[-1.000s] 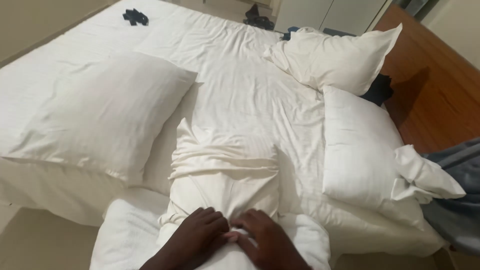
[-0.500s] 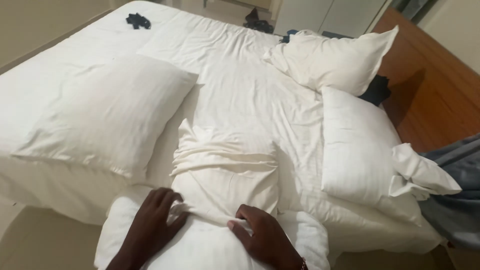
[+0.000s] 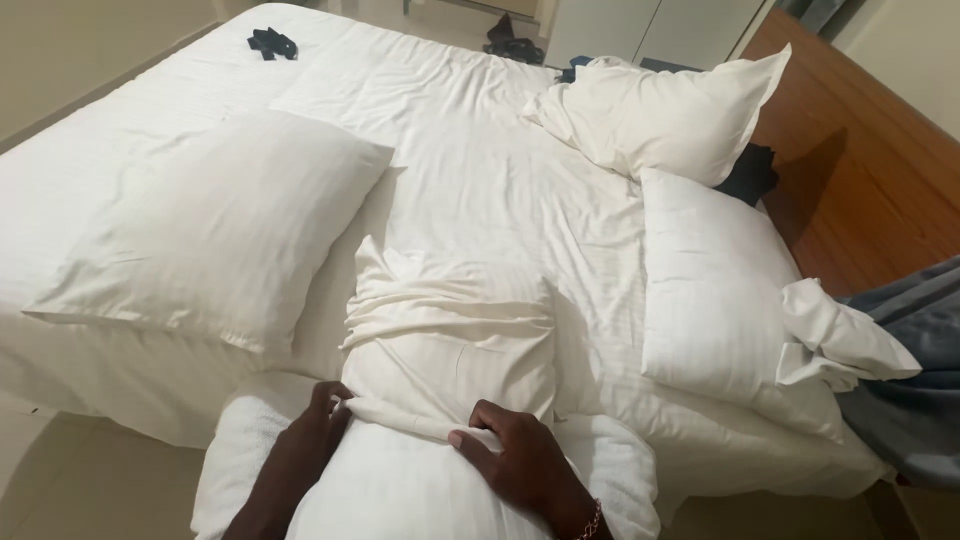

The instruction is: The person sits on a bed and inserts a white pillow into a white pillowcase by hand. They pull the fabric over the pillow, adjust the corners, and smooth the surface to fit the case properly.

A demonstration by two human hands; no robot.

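Note:
A bare white pillow [image 3: 400, 495] rests against the near edge of the bed, partly inside a white striped pillowcase [image 3: 450, 340] bunched around its far half. My left hand [image 3: 310, 435] grips the pillowcase's open hem on the left side. My right hand [image 3: 515, 455] holds the same hem on the right, fingers curled over the fabric edge. Both wrists reach in from the bottom of the view.
The white bed sheet [image 3: 470, 130] carries a large cased pillow [image 3: 215, 225] at left and two more pillows [image 3: 670, 115] [image 3: 725, 290] at right. A dark cloth item [image 3: 272, 42] lies at the far corner. A wooden headboard [image 3: 860, 150] and grey-blue fabric [image 3: 915, 380] are at right.
My hands, together at the pillow's middle a second ago, have spread apart to the left and right sides of the pillowcase hem. The pillowcase has shifted slightly.

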